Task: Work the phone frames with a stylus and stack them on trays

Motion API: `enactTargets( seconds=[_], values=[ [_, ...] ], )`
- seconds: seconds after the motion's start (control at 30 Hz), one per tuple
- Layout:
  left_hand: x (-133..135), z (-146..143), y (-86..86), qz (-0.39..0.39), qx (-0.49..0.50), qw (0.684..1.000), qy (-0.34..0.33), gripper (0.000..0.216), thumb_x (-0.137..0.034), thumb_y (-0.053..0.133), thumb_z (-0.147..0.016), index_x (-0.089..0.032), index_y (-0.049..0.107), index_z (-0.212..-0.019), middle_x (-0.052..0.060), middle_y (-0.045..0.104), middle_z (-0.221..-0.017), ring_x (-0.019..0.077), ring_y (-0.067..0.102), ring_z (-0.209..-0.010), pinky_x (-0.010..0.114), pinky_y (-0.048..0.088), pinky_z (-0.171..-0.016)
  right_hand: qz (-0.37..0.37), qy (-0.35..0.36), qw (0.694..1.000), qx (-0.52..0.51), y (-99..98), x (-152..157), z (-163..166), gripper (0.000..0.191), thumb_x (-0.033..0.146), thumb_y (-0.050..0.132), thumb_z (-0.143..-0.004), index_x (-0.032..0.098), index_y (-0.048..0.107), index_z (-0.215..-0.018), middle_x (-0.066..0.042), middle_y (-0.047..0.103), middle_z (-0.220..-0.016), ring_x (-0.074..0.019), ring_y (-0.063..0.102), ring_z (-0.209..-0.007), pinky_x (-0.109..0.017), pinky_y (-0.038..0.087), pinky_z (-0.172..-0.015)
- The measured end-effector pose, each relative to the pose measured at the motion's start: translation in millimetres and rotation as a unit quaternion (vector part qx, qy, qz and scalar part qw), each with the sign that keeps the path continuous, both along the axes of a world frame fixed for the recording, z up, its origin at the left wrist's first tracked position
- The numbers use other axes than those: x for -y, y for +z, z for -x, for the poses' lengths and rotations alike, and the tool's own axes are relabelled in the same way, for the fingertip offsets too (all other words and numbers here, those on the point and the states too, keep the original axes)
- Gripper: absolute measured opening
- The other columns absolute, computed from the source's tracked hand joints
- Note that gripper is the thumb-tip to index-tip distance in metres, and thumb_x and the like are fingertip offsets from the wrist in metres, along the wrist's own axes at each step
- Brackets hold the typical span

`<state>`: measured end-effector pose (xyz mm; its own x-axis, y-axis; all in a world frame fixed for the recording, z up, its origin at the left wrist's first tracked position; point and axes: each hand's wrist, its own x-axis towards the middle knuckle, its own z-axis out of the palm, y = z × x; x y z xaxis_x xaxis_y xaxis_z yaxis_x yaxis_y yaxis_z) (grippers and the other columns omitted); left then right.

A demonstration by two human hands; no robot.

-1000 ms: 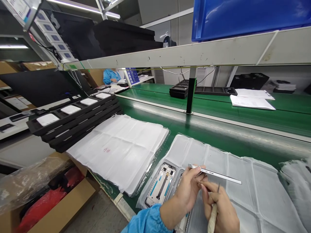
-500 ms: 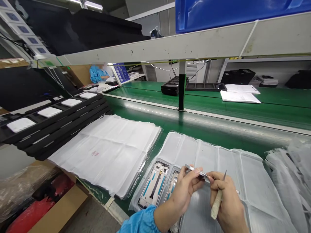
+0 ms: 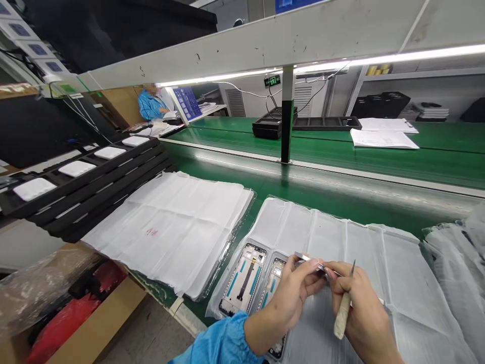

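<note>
My left hand is closed around a thin, metal-edged phone frame, tilted nearly edge-on to me. At the frame's other end are the fingertips of my right hand. That hand also grips a pointed metal tool with a wrapped, beige handle; its tip points up, away from the frame. Below my hands lies a clear plastic tray. One phone mid-frame with blue strips and a dark flex cable sits in its left pocket. A second mid-frame beside it is partly hidden by my left arm.
White sheets cover a stack of trays on the left. Black racks with white pads stand behind it. Crumpled clear plastic lies at the right. A shelf beam crosses overhead. A person in blue sits far back.
The view has tilted down and shifted slightly, so the surroundings sit a little differently in it. Both hands keep hold of the phone frame and tool, with only slight finger movement.
</note>
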<state>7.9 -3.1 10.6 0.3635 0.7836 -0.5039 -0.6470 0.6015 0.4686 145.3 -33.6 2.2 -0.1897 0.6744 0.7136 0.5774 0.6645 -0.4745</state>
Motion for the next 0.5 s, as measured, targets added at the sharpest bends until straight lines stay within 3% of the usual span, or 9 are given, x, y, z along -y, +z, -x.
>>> enactTargets(
  seconds=[0.13, 0.27, 0.5],
  values=[
    [-2.3, 0.5, 0.7, 0.009, -0.001, 1.000, 0.003, 0.075, -0.045, 0.104, -0.049, -0.015, 0.052, -0.094, 0.005, 0.071, -0.097, 0.0178, 0.072, -0.087, 0.033, 0.058, -0.091, -0.015, -0.020, 1.000, -0.002, 0.9, 0.0, 3.6, 0.027, -0.005, 0.051, -0.106, 0.016, 0.043, -0.091, -0.010, 0.061, -0.112, -0.0188, 0.060, -0.111, -0.029, 0.047, -0.087],
    [-1.9, 0.6, -2.2, 0.002, -0.002, 1.000, -0.003, 0.072, -0.044, 0.102, -0.054, -0.015, 0.052, -0.096, 0.006, 0.071, -0.098, 0.0156, 0.071, -0.086, 0.032, 0.057, -0.091, -0.005, -0.035, 0.999, -0.023, 4.4, 1.1, 3.8, 0.025, 0.005, 0.057, -0.109, 0.017, 0.043, -0.092, -0.009, 0.063, -0.117, -0.0150, 0.064, -0.108, -0.024, 0.052, -0.084],
    [1.6, 2.7, -6.3, -0.018, -0.027, 0.999, -0.021, 0.076, -0.046, 0.100, -0.059, -0.016, 0.048, -0.105, 0.014, 0.071, -0.119, 0.0219, 0.071, -0.108, 0.038, 0.053, -0.106, 0.057, -0.049, 0.993, -0.093, 14.8, 1.6, 3.2, 0.026, 0.011, 0.053, -0.110, 0.019, 0.039, -0.091, -0.003, 0.066, -0.105, -0.0087, 0.068, -0.095, -0.014, 0.052, -0.080]
  ],
)
